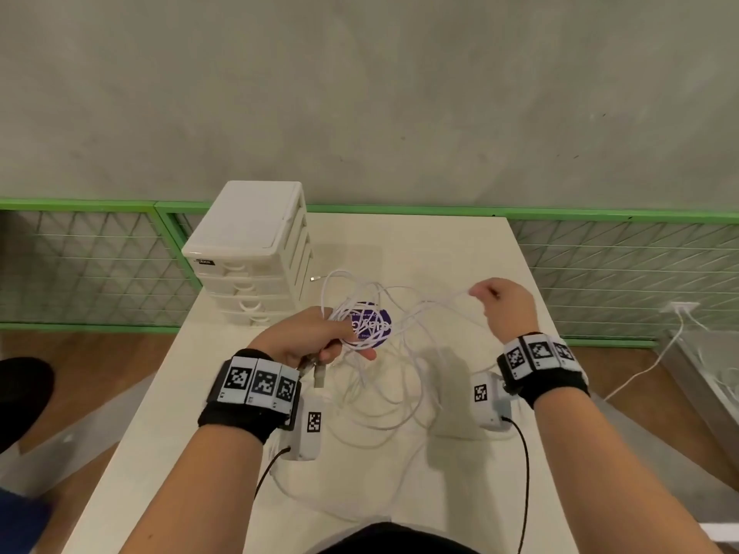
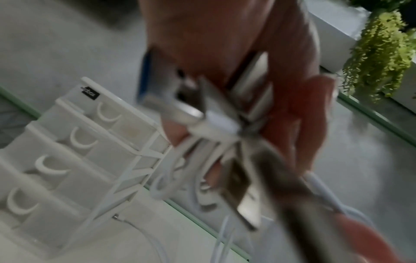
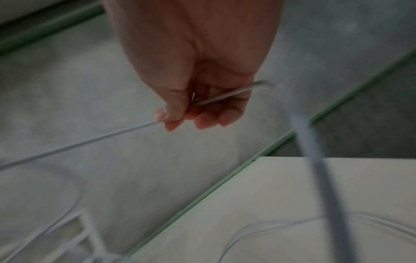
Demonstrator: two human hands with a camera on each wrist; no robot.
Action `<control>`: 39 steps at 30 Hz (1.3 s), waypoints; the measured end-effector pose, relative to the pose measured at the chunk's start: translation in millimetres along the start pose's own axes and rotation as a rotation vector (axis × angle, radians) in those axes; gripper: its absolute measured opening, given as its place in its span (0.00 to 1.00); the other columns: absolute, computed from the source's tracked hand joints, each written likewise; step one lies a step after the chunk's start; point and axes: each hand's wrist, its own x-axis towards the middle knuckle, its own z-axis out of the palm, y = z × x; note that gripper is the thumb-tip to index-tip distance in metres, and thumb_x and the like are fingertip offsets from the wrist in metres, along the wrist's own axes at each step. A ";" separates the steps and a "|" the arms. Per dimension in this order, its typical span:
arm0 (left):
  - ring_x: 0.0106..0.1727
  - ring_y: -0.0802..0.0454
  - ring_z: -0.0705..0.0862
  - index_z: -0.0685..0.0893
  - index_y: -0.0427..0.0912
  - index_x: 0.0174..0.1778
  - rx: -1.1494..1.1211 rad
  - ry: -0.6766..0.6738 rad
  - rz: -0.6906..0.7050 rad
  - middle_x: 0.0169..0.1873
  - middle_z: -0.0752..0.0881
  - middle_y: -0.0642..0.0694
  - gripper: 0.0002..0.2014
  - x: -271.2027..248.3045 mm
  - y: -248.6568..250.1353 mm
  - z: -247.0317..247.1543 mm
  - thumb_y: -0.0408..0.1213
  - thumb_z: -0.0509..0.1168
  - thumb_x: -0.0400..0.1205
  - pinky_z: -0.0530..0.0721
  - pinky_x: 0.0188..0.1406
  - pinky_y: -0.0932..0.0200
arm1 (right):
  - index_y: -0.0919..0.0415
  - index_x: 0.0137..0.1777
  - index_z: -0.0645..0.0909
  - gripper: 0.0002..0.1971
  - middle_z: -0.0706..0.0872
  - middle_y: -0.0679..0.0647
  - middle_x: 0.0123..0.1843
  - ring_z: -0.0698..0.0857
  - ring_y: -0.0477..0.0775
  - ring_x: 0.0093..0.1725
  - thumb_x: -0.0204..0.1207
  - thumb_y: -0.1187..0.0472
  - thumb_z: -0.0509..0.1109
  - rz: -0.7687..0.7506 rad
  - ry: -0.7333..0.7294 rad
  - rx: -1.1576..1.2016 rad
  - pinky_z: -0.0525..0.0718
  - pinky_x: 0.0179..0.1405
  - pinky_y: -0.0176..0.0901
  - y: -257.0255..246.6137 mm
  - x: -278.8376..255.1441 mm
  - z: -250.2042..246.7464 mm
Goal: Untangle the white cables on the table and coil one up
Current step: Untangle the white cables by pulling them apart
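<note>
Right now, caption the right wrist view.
Right hand pinches one white cable taut above the table.

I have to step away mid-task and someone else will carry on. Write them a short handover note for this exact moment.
Left hand: grips a bunch of white cable loops with several plug ends, held above the table.
Right hand: pinches a single white strand pulled out sideways from the bunch.
White cables: the rest lies in loose, crossed loops on the table over a purple round sticker; one free plug end lies by the white drawer unit.
Done: one strand partly drawn out.
Left: finish separating the cables, then coil one; no neat coil shows yet.
</note>
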 end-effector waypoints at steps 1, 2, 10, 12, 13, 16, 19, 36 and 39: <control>0.18 0.54 0.63 0.92 0.39 0.43 -0.011 -0.022 0.001 0.28 0.81 0.32 0.12 -1.6 0.3 -1.6 0.44 0.68 0.75 0.56 0.22 0.58 | 0.63 0.49 0.87 0.08 0.89 0.59 0.48 0.83 0.57 0.46 0.78 0.62 0.67 0.062 0.080 0.008 0.76 0.51 0.42 7.9 1.7 -6.2; 0.17 0.55 0.64 0.91 0.38 0.43 -0.022 -0.049 0.004 0.25 0.80 0.35 0.12 -2.4 -1.0 -3.5 0.41 0.66 0.79 0.57 0.21 0.59 | 0.62 0.51 0.87 0.09 0.89 0.60 0.50 0.83 0.60 0.50 0.79 0.63 0.66 0.130 0.147 0.009 0.75 0.51 0.43 16.2 1.8 -11.7; 0.16 0.55 0.64 0.86 0.45 0.24 -0.139 0.026 0.048 0.46 0.79 0.25 0.15 9.1 -8.0 -2.0 0.41 0.68 0.78 0.53 0.24 0.55 | 0.58 0.60 0.84 0.12 0.84 0.60 0.64 0.81 0.61 0.63 0.79 0.59 0.68 0.272 -0.118 -0.164 0.76 0.61 0.45 57.8 -22.8 19.5; 0.18 0.54 0.64 0.86 0.41 0.33 -0.154 0.072 0.039 0.35 0.78 0.31 0.16 12.6 -6.9 0.8 0.52 0.74 0.73 0.52 0.26 0.55 | 0.58 0.58 0.85 0.11 0.85 0.57 0.59 0.83 0.56 0.59 0.77 0.61 0.70 0.107 -0.143 -0.056 0.75 0.56 0.38 41.7 -32.1 32.0; 0.19 0.54 0.65 0.86 0.41 0.34 -0.156 0.089 0.037 0.33 0.78 0.33 0.19 13.7 -6.3 2.6 0.56 0.76 0.70 0.53 0.25 0.56 | 0.57 0.55 0.86 0.09 0.87 0.55 0.55 0.84 0.52 0.55 0.76 0.62 0.71 0.028 -0.145 0.009 0.74 0.52 0.35 30.4 -37.1 36.7; 0.16 0.54 0.67 0.82 0.46 0.19 -0.151 0.119 0.034 0.25 0.79 0.38 0.21 19.6 -6.8 7.9 0.50 0.75 0.75 0.62 0.16 0.62 | 0.49 0.44 0.88 0.04 0.89 0.45 0.44 0.83 0.38 0.41 0.74 0.60 0.74 -0.118 -0.186 0.188 0.75 0.41 0.26 -8.5 -50.3 44.3; 0.13 0.55 0.69 0.78 0.47 0.14 -0.154 0.141 0.025 0.16 0.76 0.47 0.24 19.1 -4.6 13.4 0.45 0.72 0.78 0.67 0.12 0.64 | 0.41 0.33 0.83 0.11 0.87 0.42 0.34 0.80 0.39 0.34 0.73 0.58 0.75 -0.170 -0.199 0.327 0.76 0.39 0.32 -35.7 -57.8 52.3; 0.16 0.59 0.70 0.82 0.36 0.32 -0.096 0.102 0.047 0.26 0.88 0.44 0.13 2.2 -7.5 1.9 0.34 0.65 0.83 0.68 0.16 0.68 | 0.61 0.45 0.89 0.08 0.85 0.58 0.47 0.82 0.57 0.48 0.78 0.64 0.67 -0.228 -0.124 -0.014 0.74 0.50 0.43 -30.4 -23.6 14.9; 0.20 0.55 0.68 0.85 0.44 0.22 -0.057 0.093 0.029 0.38 0.86 0.34 0.20 -2.7 -10.8 -9.8 0.36 0.66 0.83 0.67 0.22 0.64 | 0.61 0.50 0.88 0.12 0.85 0.62 0.55 0.81 0.63 0.54 0.81 0.62 0.62 0.013 0.177 -0.091 0.71 0.48 0.42 -3.5 -9.4 -14.9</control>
